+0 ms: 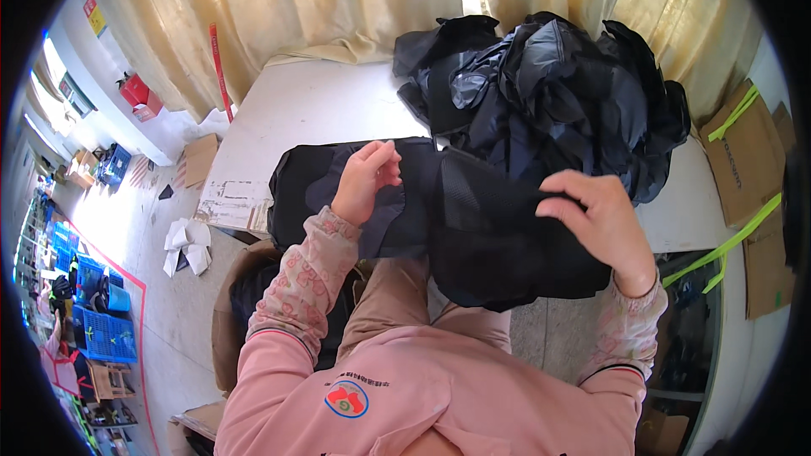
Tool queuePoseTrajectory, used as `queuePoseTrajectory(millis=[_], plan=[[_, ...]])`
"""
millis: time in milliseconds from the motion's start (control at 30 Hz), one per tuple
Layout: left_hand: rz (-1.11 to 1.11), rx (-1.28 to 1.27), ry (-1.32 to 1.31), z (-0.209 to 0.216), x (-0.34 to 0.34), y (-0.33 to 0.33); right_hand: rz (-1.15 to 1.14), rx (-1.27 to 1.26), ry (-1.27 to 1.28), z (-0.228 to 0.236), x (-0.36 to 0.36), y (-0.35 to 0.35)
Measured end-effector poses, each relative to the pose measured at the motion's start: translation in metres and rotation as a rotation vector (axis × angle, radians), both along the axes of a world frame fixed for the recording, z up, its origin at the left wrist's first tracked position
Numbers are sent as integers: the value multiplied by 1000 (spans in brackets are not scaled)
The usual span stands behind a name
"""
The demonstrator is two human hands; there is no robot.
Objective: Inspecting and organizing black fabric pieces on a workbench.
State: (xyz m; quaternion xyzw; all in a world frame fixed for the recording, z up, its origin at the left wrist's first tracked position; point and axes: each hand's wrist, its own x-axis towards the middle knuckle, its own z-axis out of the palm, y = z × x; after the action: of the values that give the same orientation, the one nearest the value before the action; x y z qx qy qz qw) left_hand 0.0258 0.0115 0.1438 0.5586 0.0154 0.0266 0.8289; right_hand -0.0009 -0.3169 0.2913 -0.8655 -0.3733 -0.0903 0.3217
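A black fabric piece (507, 266) with a mesh panel (486, 194) lies across the near edge of the white table and hangs down towards my lap. Beside it on the left, joined or overlapping, spreads another black section (293, 190) with dark grey patches; I cannot tell which. My left hand (367, 181) is over that left section, its fingers curled together; whatever they may hold is hidden. Above the right end of the cloth, my right hand (601, 218) curves with thumb and fingertips apart, and nothing shows between them.
A large heap of black fabric pieces (549, 93) covers the back right of the white table (296, 101). An open cardboard box (226, 321) with dark material stands left of my legs. Cardboard (731, 169) with yellow-green straps leans at right. Blue crates (110, 333) stand far left.
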Motion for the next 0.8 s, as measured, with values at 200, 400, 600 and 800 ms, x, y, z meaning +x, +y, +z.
queuePoseTrajectory(millis=[200, 400, 600, 800], plan=[[-253, -13, 10, -95, -40, 27, -27, 327, 190, 21, 35, -3], [-535, -247, 191, -160, -103, -11, 120, 755, 432, 47, 53, 15], [-417, -662, 94, -124, -73, -67, 135, 922, 530, 56, 47, 42], [-368, -671, 144, -80, -51, -75, -70, 670, 180, -9, 62, 47]])
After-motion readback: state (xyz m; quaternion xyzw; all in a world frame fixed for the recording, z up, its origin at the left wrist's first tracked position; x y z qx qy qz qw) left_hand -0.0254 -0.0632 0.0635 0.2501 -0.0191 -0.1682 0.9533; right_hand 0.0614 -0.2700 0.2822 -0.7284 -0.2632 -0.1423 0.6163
